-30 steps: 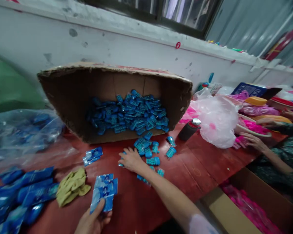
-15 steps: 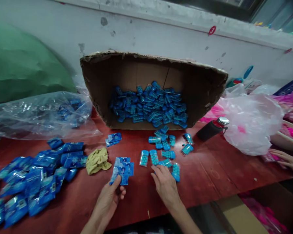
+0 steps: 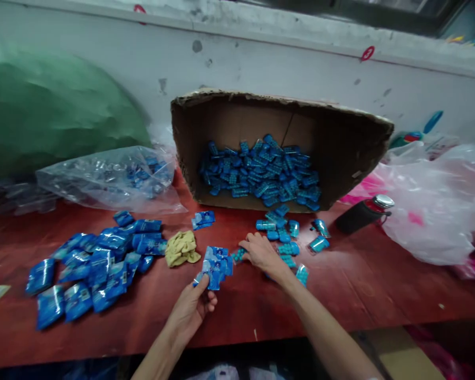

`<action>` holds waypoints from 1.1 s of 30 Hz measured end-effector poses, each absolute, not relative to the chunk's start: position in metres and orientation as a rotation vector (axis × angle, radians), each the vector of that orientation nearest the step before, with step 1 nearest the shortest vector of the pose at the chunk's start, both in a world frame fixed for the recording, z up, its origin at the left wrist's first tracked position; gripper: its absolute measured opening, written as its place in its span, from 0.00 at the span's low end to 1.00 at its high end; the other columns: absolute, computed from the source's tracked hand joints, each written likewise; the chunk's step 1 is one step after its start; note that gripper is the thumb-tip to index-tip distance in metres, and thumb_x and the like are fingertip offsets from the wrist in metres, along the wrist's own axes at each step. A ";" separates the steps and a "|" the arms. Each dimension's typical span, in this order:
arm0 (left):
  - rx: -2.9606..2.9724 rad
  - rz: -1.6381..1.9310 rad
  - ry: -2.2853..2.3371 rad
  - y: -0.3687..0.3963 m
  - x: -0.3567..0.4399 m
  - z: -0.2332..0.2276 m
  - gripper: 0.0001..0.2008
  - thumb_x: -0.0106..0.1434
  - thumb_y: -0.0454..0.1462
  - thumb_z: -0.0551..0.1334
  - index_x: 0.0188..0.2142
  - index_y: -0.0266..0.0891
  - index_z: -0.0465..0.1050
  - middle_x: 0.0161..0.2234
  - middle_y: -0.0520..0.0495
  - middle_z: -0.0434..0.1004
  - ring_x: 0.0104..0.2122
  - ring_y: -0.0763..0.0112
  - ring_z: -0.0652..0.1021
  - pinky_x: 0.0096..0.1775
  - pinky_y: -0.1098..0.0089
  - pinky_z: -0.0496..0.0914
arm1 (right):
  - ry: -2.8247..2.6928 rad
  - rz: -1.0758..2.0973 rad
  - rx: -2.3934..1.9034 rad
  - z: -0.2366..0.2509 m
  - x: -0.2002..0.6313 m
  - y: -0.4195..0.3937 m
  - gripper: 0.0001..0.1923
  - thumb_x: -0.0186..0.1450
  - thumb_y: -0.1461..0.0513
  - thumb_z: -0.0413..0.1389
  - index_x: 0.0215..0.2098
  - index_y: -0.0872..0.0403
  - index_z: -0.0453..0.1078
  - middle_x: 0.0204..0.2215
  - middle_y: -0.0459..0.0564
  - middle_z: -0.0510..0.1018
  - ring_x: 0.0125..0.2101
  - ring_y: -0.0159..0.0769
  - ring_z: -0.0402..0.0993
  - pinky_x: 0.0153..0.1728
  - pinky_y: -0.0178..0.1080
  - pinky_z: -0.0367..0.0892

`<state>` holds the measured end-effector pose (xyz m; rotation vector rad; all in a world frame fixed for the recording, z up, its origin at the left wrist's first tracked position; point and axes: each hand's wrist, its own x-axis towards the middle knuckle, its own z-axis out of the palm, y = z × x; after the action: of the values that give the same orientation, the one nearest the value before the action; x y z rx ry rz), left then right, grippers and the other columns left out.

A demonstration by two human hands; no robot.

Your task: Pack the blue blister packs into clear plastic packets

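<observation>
Left hand [image 3: 192, 311] is up off the bench [image 3: 340, 295] with its fingers [image 3: 206, 301] pinching the bottom edge of a small fan of blue printed packets [image 3: 216, 263]. Right hand [image 3: 263, 252] is flat-ish on the wood, fingers spread over the loose teal sachets [image 3: 287, 247] that have spilled out in front of the tipped cardboard box [image 3: 206, 121]. One sachet sits right at its fingertips; I can't tell if it's actually nipped or just touched.

Handling-wise, my read is that these are featherweight: thin film sachets with little beads or tablets inside, so soft at the edges and lumpy in the middle. The film looks glossy, so I'd expect them to slide against each other. The fan in the left hand could easily shuffle apart if the pinch loosens. Best hold is on the flat sealed edge, not the bulgy centre. Nothing looks fragile, though the seals might not love being yanked.

The finished packs [image 3: 98, 258] heaped to the left look puffier and just as slick.

Labels: there's white print and what looks like a barcode patch on the blue packs, but it's too blurred to read. No brand I can make out. Red scribbles on the wall [image 3: 285, 63] aren't legible either.
</observation>
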<state>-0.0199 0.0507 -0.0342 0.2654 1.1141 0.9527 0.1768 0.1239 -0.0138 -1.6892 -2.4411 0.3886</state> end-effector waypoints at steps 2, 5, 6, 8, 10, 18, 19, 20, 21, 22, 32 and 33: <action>0.220 0.978 1.117 0.050 -0.021 -0.034 0.08 0.54 0.37 0.61 0.25 0.36 0.63 0.14 0.52 0.68 0.14 0.77 0.70 0.15 0.79 0.63 | -2.427 0.425 -1.646 -0.017 0.169 0.121 0.07 0.57 0.63 0.55 0.35 0.53 0.67 0.36 0.51 0.71 0.38 0.42 0.64 0.37 0.40 0.58; 0.165 1.020 1.113 0.050 -0.023 -0.033 0.08 0.56 0.37 0.59 0.24 0.35 0.64 0.14 0.52 0.68 0.14 0.77 0.70 0.15 0.79 0.64 | -2.319 0.493 -1.616 -0.020 0.158 0.106 0.07 0.59 0.62 0.52 0.37 0.54 0.63 0.33 0.49 0.71 0.36 0.37 0.67 0.36 0.37 0.61; 0.151 1.033 1.108 0.050 -0.024 -0.033 0.08 0.56 0.37 0.58 0.24 0.35 0.64 0.14 0.52 0.68 0.14 0.78 0.70 0.15 0.79 0.64 | -2.188 0.576 -1.613 -0.021 0.155 0.099 0.07 0.60 0.61 0.50 0.38 0.54 0.62 0.32 0.48 0.71 0.35 0.36 0.68 0.35 0.36 0.62; 0.128 1.048 1.092 0.050 -0.024 -0.032 0.08 0.56 0.37 0.58 0.24 0.35 0.65 0.13 0.52 0.67 0.14 0.77 0.70 0.14 0.79 0.65 | -1.808 0.855 -1.581 -0.024 0.149 0.084 0.09 0.61 0.59 0.48 0.39 0.53 0.60 0.31 0.46 0.71 0.29 0.33 0.69 0.27 0.34 0.64; 0.109 1.055 1.082 0.050 -0.024 -0.031 0.08 0.56 0.38 0.58 0.24 0.34 0.65 0.13 0.52 0.67 0.14 0.77 0.70 0.15 0.79 0.65 | -1.444 1.159 -1.491 -0.025 0.144 0.069 0.12 0.60 0.57 0.48 0.42 0.52 0.60 0.30 0.44 0.70 0.21 0.29 0.67 0.18 0.31 0.62; 0.052 1.091 1.137 0.048 -0.017 -0.032 0.10 0.53 0.40 0.61 0.23 0.35 0.65 0.11 0.54 0.65 0.12 0.77 0.69 0.13 0.79 0.63 | -1.174 1.362 -1.354 -0.014 0.120 0.036 0.15 0.58 0.58 0.51 0.42 0.53 0.63 0.28 0.44 0.69 0.17 0.24 0.61 0.13 0.26 0.57; 0.057 1.078 1.136 0.048 -0.017 -0.031 0.10 0.53 0.40 0.62 0.23 0.35 0.65 0.12 0.53 0.66 0.12 0.77 0.69 0.13 0.79 0.63 | -1.182 1.341 -1.363 -0.013 0.118 0.034 0.14 0.57 0.58 0.52 0.42 0.53 0.64 0.29 0.44 0.70 0.18 0.24 0.61 0.14 0.26 0.58; 0.070 1.061 1.135 0.047 -0.017 -0.030 0.09 0.52 0.39 0.62 0.23 0.35 0.65 0.12 0.53 0.67 0.13 0.77 0.70 0.14 0.79 0.63 | -1.189 1.318 -1.374 -0.013 0.116 0.033 0.14 0.57 0.59 0.52 0.41 0.53 0.65 0.29 0.45 0.71 0.19 0.25 0.62 0.15 0.27 0.58; 0.089 1.044 1.134 0.046 -0.018 -0.028 0.08 0.52 0.38 0.62 0.24 0.34 0.66 0.13 0.52 0.68 0.13 0.76 0.70 0.14 0.79 0.64 | -1.194 1.292 -1.385 -0.013 0.115 0.032 0.13 0.57 0.59 0.52 0.41 0.53 0.66 0.30 0.45 0.71 0.20 0.26 0.63 0.16 0.27 0.59; 0.114 1.021 1.136 0.046 -0.019 -0.027 0.07 0.52 0.36 0.62 0.25 0.34 0.66 0.15 0.51 0.70 0.14 0.76 0.71 0.15 0.79 0.64 | -1.200 1.264 -1.396 -0.012 0.114 0.031 0.13 0.56 0.59 0.53 0.40 0.53 0.66 0.30 0.45 0.71 0.22 0.27 0.64 0.17 0.27 0.60; 0.191 0.953 1.273 0.049 -0.032 -0.042 0.07 0.49 0.28 0.62 0.27 0.37 0.66 0.16 0.50 0.74 0.18 0.69 0.75 0.18 0.74 0.69 | -1.117 1.322 -1.385 -0.017 0.126 0.033 0.11 0.54 0.64 0.54 0.37 0.52 0.67 0.22 0.39 0.67 0.16 0.22 0.59 0.14 0.24 0.55; 0.182 0.956 1.276 0.048 -0.031 -0.042 0.06 0.50 0.29 0.62 0.27 0.37 0.65 0.15 0.50 0.73 0.17 0.70 0.74 0.18 0.75 0.69 | -1.095 1.349 -1.383 -0.018 0.128 0.034 0.11 0.54 0.63 0.53 0.37 0.53 0.67 0.21 0.39 0.66 0.15 0.22 0.58 0.13 0.24 0.54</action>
<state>-0.0314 0.0483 -0.0419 0.1822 1.2763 0.9559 0.1277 0.0336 -0.0179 -1.3827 -1.0953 1.3486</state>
